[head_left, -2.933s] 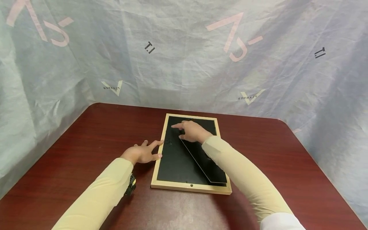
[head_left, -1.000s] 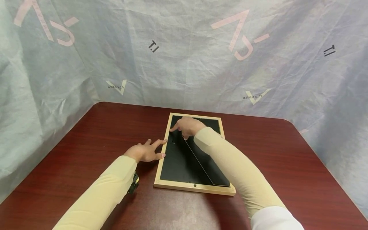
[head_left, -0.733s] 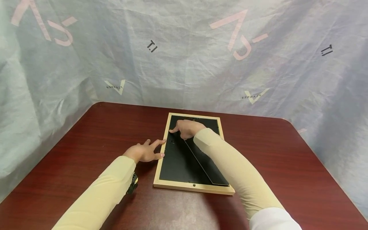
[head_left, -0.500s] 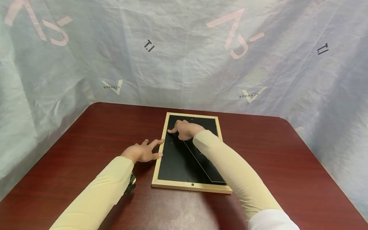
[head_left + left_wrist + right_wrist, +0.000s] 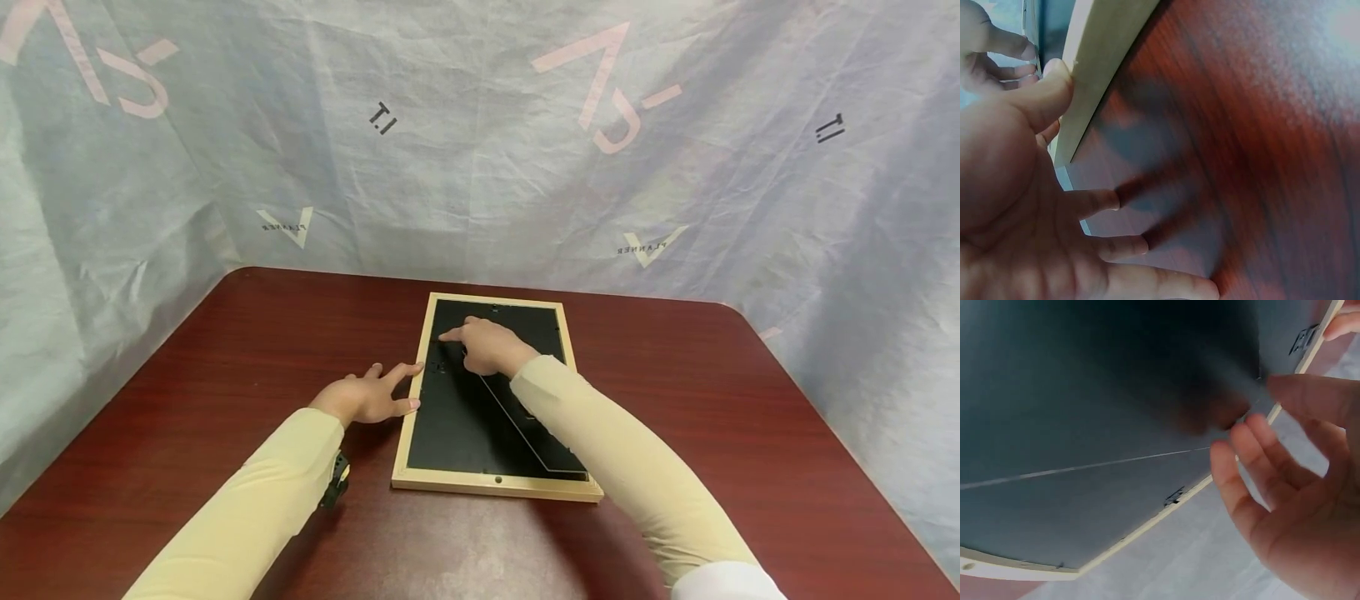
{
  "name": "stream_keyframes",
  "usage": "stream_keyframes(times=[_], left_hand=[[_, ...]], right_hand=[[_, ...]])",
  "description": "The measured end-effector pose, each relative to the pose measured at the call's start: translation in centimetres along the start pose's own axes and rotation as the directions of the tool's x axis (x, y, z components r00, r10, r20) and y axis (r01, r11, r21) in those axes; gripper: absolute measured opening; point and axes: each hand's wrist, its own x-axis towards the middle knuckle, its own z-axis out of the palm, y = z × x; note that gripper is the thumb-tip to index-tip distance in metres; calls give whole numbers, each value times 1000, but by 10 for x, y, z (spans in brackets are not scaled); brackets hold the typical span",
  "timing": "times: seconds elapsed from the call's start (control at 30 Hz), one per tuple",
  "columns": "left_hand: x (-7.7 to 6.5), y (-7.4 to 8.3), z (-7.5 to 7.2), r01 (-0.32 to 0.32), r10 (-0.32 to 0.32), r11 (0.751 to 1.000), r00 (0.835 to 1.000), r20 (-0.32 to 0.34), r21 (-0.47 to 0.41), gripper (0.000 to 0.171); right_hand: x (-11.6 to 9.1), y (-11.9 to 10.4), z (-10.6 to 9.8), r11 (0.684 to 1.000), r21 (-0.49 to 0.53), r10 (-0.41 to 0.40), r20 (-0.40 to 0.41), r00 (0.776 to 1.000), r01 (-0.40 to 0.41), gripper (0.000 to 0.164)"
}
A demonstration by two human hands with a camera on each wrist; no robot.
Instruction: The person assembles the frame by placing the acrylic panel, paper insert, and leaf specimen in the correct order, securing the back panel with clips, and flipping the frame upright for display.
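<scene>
A picture frame with a pale wooden rim lies face down on the table, its black backing board showing. A black easel leg with a light edge runs slantwise across the board. My left hand rests at the left rim, thumb and forefinger touching it; the left wrist view shows its other fingers spread over the table. My right hand is over the upper board, forefinger pointing at the left inner edge. Its fingers are loosely bent with nothing between them in the right wrist view. Small metal fittings sit along the board's edge.
The dark red wooden table extends around the frame on all sides. A pale printed cloth hangs behind it and at both sides. My right forearm covers the frame's lower right part.
The right forefinger has gone to the left inner edge, bent down there, and now lies straighter, slightly in from the rim. The left hand keeps its place on the rim; the head view shifts slightly.
</scene>
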Motion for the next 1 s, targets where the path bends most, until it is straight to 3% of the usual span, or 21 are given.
stream_keyframes(times=[0.23, 0.33, 0.63, 1.0], left_hand=[[-20, 13, -6, -5, 5, 1000, 1000, -7, 3, 65], [-22, 11, -8, 1, -1, 1000, 1000, -6, 6, 66], [1, -6, -1, 2, -2, 1000, 1000, -2, -4, 68], [5, -4, 1, -15, 15, 1000, 1000, 9, -23, 68]], right_hand=[[-22, 10, 3, 988, 126, 107, -138, 985, -90, 43], [-28, 3, 4, 979, 134, 170, -124, 978, -153, 47], [-28, -30, 9, 953, 46, 298, 18, 954, -299, 85], [-24, -45, 7, 908, 95, 407, 31, 913, -408, 91]])
